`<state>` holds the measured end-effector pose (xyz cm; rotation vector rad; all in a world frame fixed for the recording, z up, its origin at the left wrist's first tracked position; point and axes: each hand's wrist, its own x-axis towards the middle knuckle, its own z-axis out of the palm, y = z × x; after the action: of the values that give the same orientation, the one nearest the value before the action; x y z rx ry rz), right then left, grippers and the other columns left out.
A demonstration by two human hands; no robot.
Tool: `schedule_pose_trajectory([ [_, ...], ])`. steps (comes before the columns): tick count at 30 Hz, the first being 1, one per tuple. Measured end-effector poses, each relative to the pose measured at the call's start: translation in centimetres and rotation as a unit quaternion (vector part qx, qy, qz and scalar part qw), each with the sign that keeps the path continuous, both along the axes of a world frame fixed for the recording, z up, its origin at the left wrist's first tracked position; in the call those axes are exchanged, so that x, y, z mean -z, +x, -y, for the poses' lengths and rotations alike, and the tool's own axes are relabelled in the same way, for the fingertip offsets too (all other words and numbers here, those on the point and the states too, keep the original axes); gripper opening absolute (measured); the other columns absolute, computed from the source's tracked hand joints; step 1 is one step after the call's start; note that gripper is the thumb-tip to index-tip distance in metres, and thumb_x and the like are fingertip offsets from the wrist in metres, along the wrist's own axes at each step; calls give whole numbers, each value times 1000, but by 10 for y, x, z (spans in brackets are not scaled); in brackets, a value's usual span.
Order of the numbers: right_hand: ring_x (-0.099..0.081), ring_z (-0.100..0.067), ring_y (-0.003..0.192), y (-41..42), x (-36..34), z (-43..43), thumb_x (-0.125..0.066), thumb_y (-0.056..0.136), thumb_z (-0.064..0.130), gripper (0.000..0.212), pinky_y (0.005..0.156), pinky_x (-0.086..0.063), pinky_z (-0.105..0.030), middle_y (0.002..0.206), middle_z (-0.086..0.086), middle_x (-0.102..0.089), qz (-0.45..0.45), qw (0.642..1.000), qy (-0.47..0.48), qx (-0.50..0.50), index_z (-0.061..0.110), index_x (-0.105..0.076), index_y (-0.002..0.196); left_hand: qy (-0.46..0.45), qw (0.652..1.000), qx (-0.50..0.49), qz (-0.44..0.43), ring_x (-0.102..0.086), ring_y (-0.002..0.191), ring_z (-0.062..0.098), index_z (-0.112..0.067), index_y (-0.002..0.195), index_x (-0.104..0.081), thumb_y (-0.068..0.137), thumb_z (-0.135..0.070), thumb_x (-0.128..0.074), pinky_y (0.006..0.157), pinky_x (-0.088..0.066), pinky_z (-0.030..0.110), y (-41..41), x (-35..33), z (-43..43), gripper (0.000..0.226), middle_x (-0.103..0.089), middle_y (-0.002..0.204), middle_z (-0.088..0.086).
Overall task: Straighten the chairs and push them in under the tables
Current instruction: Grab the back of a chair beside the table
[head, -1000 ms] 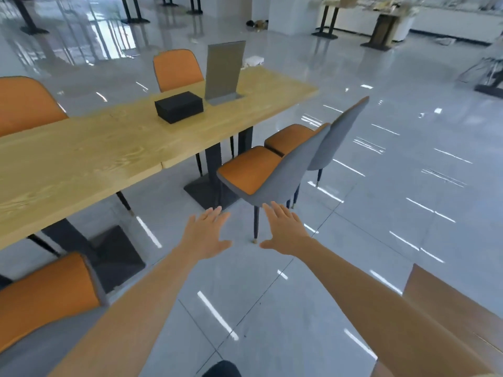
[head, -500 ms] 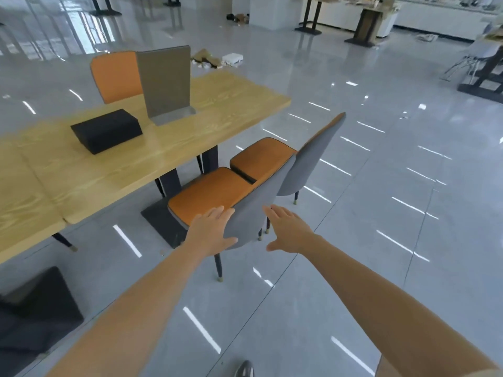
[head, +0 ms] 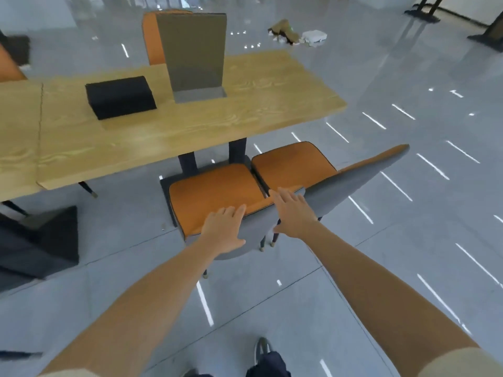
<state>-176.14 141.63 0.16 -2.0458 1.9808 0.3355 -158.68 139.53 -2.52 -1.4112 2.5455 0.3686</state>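
Basically both hands, left hand (head: 223, 230) and right hand (head: 294, 213), flat on near chair (head: 217, 194) backrest, fingers spread; table (head: 190, 118) straight ahead, far side.

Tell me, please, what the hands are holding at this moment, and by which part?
Both hands, left and right, lie flat and open on the top edge of the near chair's grey backrest; nothing is gripped.

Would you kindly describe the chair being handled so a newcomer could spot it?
Start at the wooden table carrying a black box. On its near side stand two orange-seated, grey-backed chairs side by side. The chair being handled is the left, nearer one, with both hands on its backrest, left hand and right hand.
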Motion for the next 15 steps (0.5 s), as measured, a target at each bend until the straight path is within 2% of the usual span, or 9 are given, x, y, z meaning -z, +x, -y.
schedule_pose_trajectory([
  [4,-7,-28,149,-36,17,29,-67,85,30,89,120,-8,-45,159,-10,-12,-3,999,21,-47,16,-8,150,24,997,-67,20,-47,124,29,-21,146,-19,88,-33,-59,95,-43,39,-27,15,12,71,-47,136,7],
  [8,-20,-27,144,-59,32,47,-67,85,25,78,119,-12,-43,150,-10,-31,-3,996,15,-89,15,-21,147,36,992,-125,6,-57,98,26,-21,136,-36,85,-17,-58,66,-43,33,-35,25,23,55,-60,110,6],
  [10,-20,-28,144,-62,36,53,-65,87,23,73,119,-10,-44,150,-10,-32,-7,994,21,-103,15,-24,146,43,989,-141,5,-55,84,25,-19,127,-43,83,-9,-55,60,-40,32,-35,28,26,46,-61,97,5],
  [13,-29,-29,139,-62,40,62,-62,89,20,61,119,-13,-44,144,-9,-40,-20,992,14,-126,16,-32,141,32,989,-143,19,-49,72,24,-13,116,-47,83,0,-48,53,-34,30,-35,27,27,35,-46,69,0],
  [15,-37,-28,134,-59,42,63,-62,88,20,54,116,-21,-42,139,-8,-47,-24,990,-2,-137,16,-37,137,21,990,-135,24,-49,71,25,-11,110,-47,83,2,-46,54,-35,30,-33,27,25,30,-39,63,-2],
])
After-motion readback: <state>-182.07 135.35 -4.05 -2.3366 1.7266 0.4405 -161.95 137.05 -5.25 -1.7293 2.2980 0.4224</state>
